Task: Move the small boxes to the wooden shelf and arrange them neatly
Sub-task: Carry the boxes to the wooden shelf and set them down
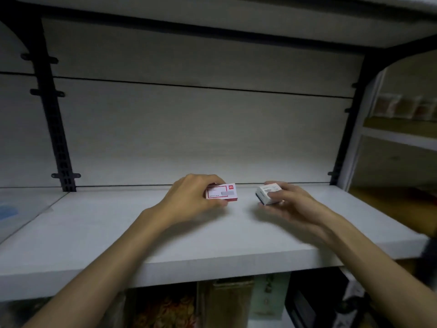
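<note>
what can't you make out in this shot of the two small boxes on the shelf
Head view only:
- Print on the red-edged box: too small to read.
- White box: motion-blurred; right hand covers its far side.
- Whether either box rests on the shelf: left hand and the blur hide it.
- Goods below the shelf: dark, cut off.

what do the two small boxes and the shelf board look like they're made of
Red-bordered box: looks like printed card, matte, with crisp folded edges. White box: likely the same card, though it is blurred. Shelf board: pale, faintly grained matte surface with a thick square edge, so probably laminated or painted wood board.
</note>
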{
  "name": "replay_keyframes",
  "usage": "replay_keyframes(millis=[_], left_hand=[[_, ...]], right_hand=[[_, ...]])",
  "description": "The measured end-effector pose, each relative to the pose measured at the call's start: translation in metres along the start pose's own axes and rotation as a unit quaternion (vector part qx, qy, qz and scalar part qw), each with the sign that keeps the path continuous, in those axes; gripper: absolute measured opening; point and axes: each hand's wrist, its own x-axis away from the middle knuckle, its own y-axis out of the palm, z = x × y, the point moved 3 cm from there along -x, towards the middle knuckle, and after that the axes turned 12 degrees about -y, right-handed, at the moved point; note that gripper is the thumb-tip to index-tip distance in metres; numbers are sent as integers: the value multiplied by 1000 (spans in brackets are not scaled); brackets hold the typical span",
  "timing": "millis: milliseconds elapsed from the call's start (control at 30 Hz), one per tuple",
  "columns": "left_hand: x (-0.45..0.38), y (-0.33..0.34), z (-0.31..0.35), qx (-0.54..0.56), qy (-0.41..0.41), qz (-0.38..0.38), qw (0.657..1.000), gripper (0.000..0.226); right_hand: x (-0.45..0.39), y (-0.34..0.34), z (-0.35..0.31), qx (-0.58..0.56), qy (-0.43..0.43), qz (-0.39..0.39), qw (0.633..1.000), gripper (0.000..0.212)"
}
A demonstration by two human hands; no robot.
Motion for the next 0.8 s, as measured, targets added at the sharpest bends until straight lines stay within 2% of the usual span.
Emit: replay_keyframes(millis=[133,367,600,800], left_hand=[[8,23,64,38,19,1,999,43],[30,84,191,91,45,-1,995,43],[49,154,321,144,72,-22,987,41],[48,214,409,172,68,-39,982,41]], right_hand=[[44,-46,-12,50,-72,-26,996,47],[120,-154,-49,82,-102,-32,991,76],[196,-261,-99,153,-116,-22,981,52],[235,-349,-120,118,-101,28,987,43]])
